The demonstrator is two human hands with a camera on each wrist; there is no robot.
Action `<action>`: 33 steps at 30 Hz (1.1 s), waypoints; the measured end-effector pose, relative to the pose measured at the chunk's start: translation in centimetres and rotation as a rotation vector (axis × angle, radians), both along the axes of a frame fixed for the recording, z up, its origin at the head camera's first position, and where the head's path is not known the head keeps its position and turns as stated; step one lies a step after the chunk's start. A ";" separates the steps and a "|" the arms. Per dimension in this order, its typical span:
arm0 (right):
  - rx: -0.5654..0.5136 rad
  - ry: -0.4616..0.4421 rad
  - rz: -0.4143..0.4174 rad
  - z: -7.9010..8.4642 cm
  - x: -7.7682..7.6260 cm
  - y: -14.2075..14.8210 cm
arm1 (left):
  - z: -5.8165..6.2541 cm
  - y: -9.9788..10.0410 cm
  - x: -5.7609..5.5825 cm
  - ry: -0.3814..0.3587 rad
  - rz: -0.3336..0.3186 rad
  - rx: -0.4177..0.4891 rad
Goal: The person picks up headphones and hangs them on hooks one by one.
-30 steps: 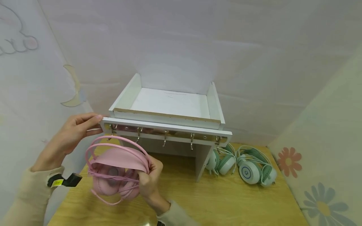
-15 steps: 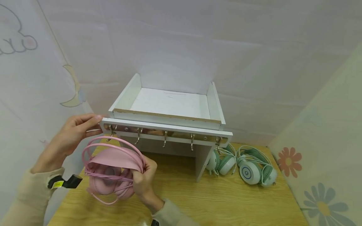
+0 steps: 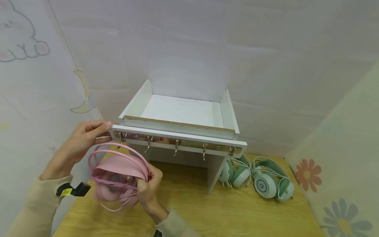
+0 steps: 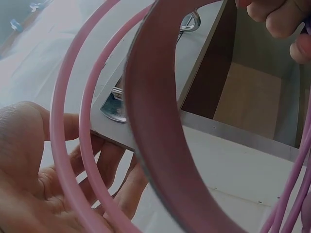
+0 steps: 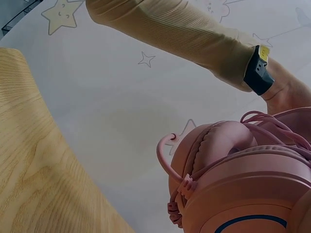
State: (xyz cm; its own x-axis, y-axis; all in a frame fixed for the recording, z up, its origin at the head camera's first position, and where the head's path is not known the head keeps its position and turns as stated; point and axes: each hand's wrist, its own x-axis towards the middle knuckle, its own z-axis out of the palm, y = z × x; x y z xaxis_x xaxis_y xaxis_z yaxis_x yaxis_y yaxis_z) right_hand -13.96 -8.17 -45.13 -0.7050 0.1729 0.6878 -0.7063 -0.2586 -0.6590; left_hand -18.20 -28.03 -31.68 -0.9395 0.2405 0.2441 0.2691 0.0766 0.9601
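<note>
In the head view my left hand (image 3: 84, 140) pinches the left end of the white hook rail (image 3: 190, 145), thumb on top and fingers below. The rail runs along the front of a white shelf (image 3: 180, 107) and bears several metal hooks. Pink headphones (image 3: 124, 164) are gripped at the right side of the headband by my right hand (image 3: 149, 188). They hang just under the leftmost hook (image 3: 120, 141), apart from it as far as I can tell. The cable is bundled across them. In the right wrist view a pink ear cup (image 5: 233, 187) fills the lower right.
Two pairs of white-and-green headphones, one pair (image 3: 237, 177) beside the shelf's right leg and another pair (image 3: 266, 186) farther right, lie on the wooden table (image 3: 213, 215). A patterned wall sheet (image 3: 189, 49) surrounds the table.
My right hand has carried the pink headphones a little to the left, under the rail's left end. My left hand keeps its hold on the rail. The head view has shifted slightly.
</note>
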 end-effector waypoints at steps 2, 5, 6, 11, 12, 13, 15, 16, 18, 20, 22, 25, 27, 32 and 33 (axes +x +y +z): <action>-0.009 -0.003 0.002 -0.1 -0.1 -0.3 | 0.0 -0.1 0.0 -0.003 0.001 -0.004; -0.013 0.001 0.001 -0.2 -0.2 -0.9 | 0.0 -0.5 0.2 -0.007 -0.001 0.001; -0.004 0.006 -0.008 -0.2 -0.2 -1.1 | 0.0 -0.6 0.2 -0.006 -0.002 0.004; 0.061 0.055 -0.075 -0.3 -0.5 -1.9 | 0.1 -1.5 0.6 0.019 -0.021 0.021; 0.071 0.064 -0.091 -0.3 -0.6 -2.0 | 0.1 -1.6 0.7 0.024 -0.028 0.026; 0.074 0.070 -0.093 -0.4 -0.6 -2.1 | 0.0 -1.7 0.7 0.028 -0.033 0.031; 0.078 0.073 -0.091 -0.7 -0.6 -2.3 | -0.1 -1.8 0.9 0.032 -0.037 0.040; 0.079 0.071 -0.087 -0.8 -0.6 -2.3 | -0.2 -1.9 1.0 0.033 -0.035 0.044; 0.082 0.067 -0.081 -1.1 -0.6 -2.5 | -0.2 -1.9 1.1 0.034 -0.025 0.046; 0.089 0.064 -0.086 -1.4 -0.6 -2.6 | -0.3 -1.9 1.2 0.036 -0.019 0.047; 0.093 0.061 -0.093 -1.6 -0.6 -2.6 | -0.2 -1.9 1.2 0.040 -0.016 0.047; 0.098 0.064 -0.102 -1.8 -0.7 -2.7 | -0.2 -1.8 1.2 0.043 -0.013 0.054; 0.092 0.063 -0.105 -1.8 -0.7 -2.6 | -0.2 -1.7 1.2 0.038 -0.008 0.056; 0.071 0.048 -0.101 -1.4 -1.0 -2.5 | 0.0 -1.4 1.0 0.021 0.005 0.051; 0.068 0.044 -0.098 -1.3 -1.1 -2.5 | 0.0 -1.4 1.0 0.018 0.007 0.051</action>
State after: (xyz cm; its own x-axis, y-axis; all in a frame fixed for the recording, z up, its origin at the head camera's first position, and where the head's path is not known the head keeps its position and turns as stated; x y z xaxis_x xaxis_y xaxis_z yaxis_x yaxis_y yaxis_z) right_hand -15.02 -10.62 -46.44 -0.6561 0.1918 0.7299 -0.7544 -0.1425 -0.6407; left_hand -17.21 -29.43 -31.68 -0.9364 0.2205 0.2730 0.2863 0.0300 0.9577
